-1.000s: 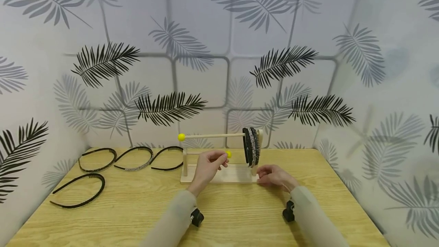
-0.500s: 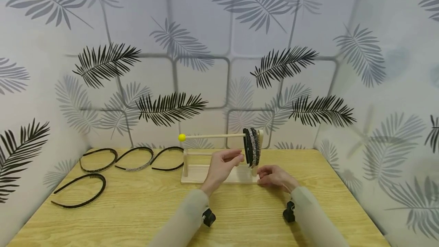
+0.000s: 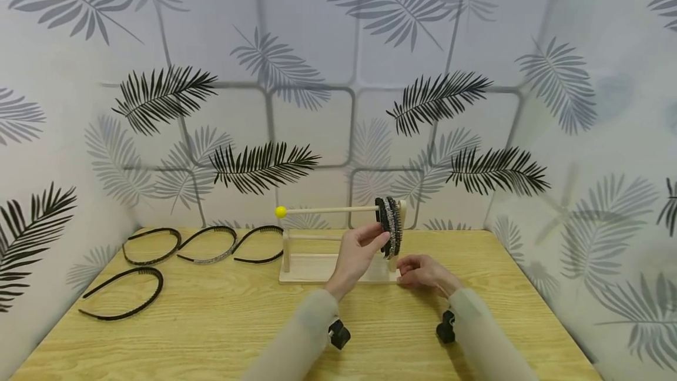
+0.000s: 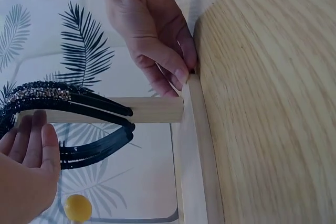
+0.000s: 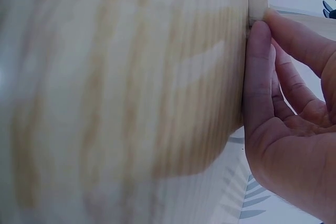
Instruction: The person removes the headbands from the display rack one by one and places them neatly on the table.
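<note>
A wooden headband stand with horizontal rods stands on the table. Several dark and glittery headbands hang bunched at the right end of its upper rod, against the post. My left hand reaches in from the left, its fingertips touching the bunch with the fingers fairly straight; the headbands arch over these fingers in the left wrist view. At the base's right end, my right hand grips the edge between thumb and fingertips. In the right wrist view, that hand has its fingertips right at the wood's corner.
On the left of the table lie loose headbands, among them a black one nearest the front and a glittery one behind. A yellow ball caps the upper rod's left end. Leaf-patterned walls enclose the table.
My left hand has moved right, from beside the lower yellow ball to the hanging headbands, and now hides that ball. The right hand has stayed at the base's end.
</note>
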Motion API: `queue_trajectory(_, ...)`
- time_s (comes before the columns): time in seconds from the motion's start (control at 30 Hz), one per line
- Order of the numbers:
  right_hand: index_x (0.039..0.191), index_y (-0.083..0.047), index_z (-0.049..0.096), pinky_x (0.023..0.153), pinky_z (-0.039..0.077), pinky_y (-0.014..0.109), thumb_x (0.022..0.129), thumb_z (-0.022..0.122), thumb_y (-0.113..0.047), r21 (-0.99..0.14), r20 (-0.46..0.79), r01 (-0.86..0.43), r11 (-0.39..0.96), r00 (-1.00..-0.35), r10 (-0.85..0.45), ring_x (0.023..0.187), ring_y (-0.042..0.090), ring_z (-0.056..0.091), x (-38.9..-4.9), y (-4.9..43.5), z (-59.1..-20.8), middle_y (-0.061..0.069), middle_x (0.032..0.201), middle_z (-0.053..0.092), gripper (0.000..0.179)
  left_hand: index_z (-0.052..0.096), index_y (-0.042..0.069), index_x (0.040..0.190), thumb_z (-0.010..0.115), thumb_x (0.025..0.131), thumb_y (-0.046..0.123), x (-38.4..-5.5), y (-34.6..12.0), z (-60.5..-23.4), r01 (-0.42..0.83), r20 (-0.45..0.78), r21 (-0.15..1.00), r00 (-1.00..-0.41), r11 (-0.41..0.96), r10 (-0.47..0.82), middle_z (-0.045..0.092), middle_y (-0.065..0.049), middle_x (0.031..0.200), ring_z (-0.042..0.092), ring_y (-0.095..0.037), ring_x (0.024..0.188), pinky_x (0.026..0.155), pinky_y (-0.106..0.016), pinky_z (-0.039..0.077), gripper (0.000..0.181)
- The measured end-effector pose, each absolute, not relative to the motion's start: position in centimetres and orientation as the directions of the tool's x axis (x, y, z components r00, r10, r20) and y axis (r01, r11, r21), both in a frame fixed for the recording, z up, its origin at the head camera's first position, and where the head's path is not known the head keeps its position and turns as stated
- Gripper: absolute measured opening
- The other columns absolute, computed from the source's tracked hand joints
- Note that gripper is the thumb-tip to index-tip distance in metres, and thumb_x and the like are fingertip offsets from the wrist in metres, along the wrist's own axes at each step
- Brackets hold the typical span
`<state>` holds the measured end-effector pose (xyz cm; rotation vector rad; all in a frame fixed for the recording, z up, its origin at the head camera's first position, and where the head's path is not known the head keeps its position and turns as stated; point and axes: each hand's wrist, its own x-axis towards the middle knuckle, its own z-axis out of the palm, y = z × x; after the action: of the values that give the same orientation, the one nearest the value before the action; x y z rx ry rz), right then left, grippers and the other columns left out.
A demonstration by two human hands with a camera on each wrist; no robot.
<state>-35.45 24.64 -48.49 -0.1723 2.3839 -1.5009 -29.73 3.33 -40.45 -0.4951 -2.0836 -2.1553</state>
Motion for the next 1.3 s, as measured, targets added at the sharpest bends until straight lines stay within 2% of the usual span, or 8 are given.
queue_trajectory(0.23,0.117,0.002,0.062,0.073,0.048,0.024,0.083,0.073,-0.003,-0.871,-0.202,0.059,0.488,-0.948,-0.246,0.084,0.014,0.055,-35.4,24.8,-48.1,0.008,0.098,0.063,0.036,0.066,0.004,0.125,0.068,0.094,0.027,-31.7,4.8,-41.3,0.249,0.261,0.963,-0.955,-0.099,0.139,0.069,-0.011,0.121,0.064,-0.019,0.109,0.098,-0.039,0.05,0.039)
queue_trajectory(0.47,0.115,0.002,0.063,0.073,0.048,0.023,0.081,0.075,-0.002,-0.874,-0.198,0.057,0.482,-0.949,-0.246,0.084,0.014,0.056,-35.4,24.8,-48.7,0.008,0.097,0.064,0.036,0.072,0.006,0.114,0.068,0.094,0.023,-31.4,4.6,-41.4,0.243,0.252,0.966,-0.96,-0.086,0.122,0.072,-0.008,0.108,0.063,-0.009,0.093,0.085,-0.034,0.052,0.027)
queue_trajectory(0.6,0.114,0.001,0.064,0.074,0.047,0.024,0.08,0.075,-0.001,-0.87,-0.199,0.07,0.488,-0.955,-0.218,0.085,0.015,0.056,-35.3,24.7,-48.8,0.008,0.097,0.064,0.036,0.071,0.009,0.114,0.066,0.095,0.025,-31.4,3.9,-41.6,0.259,0.269,0.962,-0.955,-0.085,0.126,0.073,-0.006,0.107,0.066,-0.012,0.097,0.087,-0.035,0.052,0.026)
queue_trajectory(0.73,0.116,0.002,0.064,0.075,0.048,0.024,0.08,0.075,-0.001,-0.868,-0.194,0.064,0.492,-0.956,-0.218,0.086,0.016,0.057,-35.2,24.7,-48.6,0.008,0.098,0.064,0.038,0.067,0.002,0.116,0.062,0.098,0.022,-31.6,3.1,-41.7,0.286,0.306,0.947,-0.942,-0.148,0.138,0.073,-0.015,0.108,0.069,-0.03,0.103,0.096,-0.035,0.052,0.028)
queue_trajectory(0.83,0.117,0.003,0.063,0.075,0.049,0.024,0.08,0.075,-0.001,-0.875,-0.188,0.051,0.481,-0.952,-0.241,0.086,0.016,0.058,-35.3,24.7,-48.6,0.009,0.099,0.064,0.039,0.064,0.001,0.116,0.06,0.099,0.019,-31.7,2.4,-41.7,0.292,0.32,0.937,-0.937,-0.19,0.138,0.071,-0.022,0.108,0.069,-0.037,0.1,0.093,-0.036,0.053,0.025)
queue_trajectory(0.9,0.117,0.004,0.062,0.074,0.049,0.024,0.081,0.074,0.0,-0.877,-0.185,0.044,0.479,-0.95,-0.253,0.086,0.015,0.057,-35.3,24.7,-48.6,0.009,0.098,0.064,0.038,0.063,0.004,0.115,0.057,0.101,0.02,-31.7,1.8,-41.7,0.293,0.323,0.934,-0.937,-0.204,0.135,0.071,-0.023,0.106,0.071,-0.035,0.096,0.091,-0.036,0.054,0.022)
queue_trajectory(1.2,0.118,0.004,0.061,0.072,0.05,0.024,0.083,0.074,-0.002,-0.876,-0.191,0.047,0.48,-0.948,-0.255,0.084,0.014,0.056,-35.2,24.5,-48.4,0.008,0.097,0.062,0.038,0.056,0.001,0.116,0.052,0.103,0.02,-31.7,-0.9,-41.7,0.323,0.358,0.923,-0.92,-0.208,0.16,0.065,-0.029,0.105,0.072,-0.022,0.082,0.086,-0.046,0.057,0.023)
queue_trajectory(1.3,0.119,0.004,0.061,0.073,0.05,0.025,0.083,0.074,-0.003,-0.875,-0.194,0.049,0.481,-0.947,-0.257,0.085,0.014,0.056,-35.4,24.4,-48.7,0.009,0.099,0.063,0.039,0.055,0.002,0.119,0.052,0.103,0.021,-31.8,-1.8,-41.9,0.315,0.348,0.928,-0.924,-0.197,0.159,0.064,-0.03,0.106,0.071,-0.02,0.078,0.083,-0.044,0.058,0.025)
